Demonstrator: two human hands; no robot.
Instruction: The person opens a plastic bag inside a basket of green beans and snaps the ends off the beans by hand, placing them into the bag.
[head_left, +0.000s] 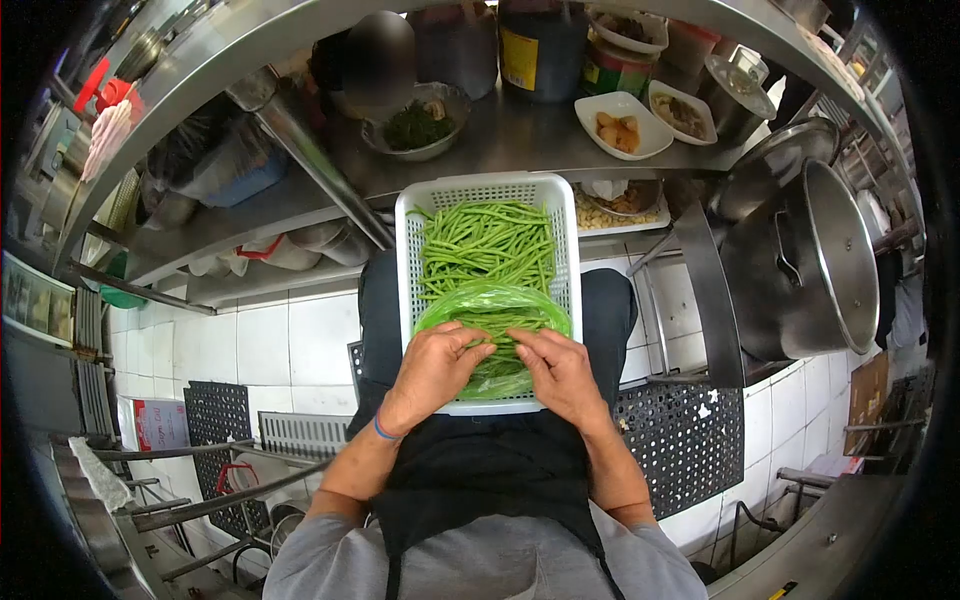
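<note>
A white perforated plastic basket (408,250) rests on my lap. Loose green beans (487,245) fill its far part. In the near part sits a green plastic bag (555,318), its mouth spread, with more beans inside. Over the bag, my left hand (440,368) and my right hand (560,370) are close together, thumbs and fingertips pinched. A green bean appears to be held between them, though the fingers hide most of it.
Ahead, a steel shelf (520,140) holds a bowl of dark greens (418,125), white dishes of food (622,125) and large dark jars. A big steel pot (800,260) is at my right. Black perforated mats (680,440) lie on the white tiled floor.
</note>
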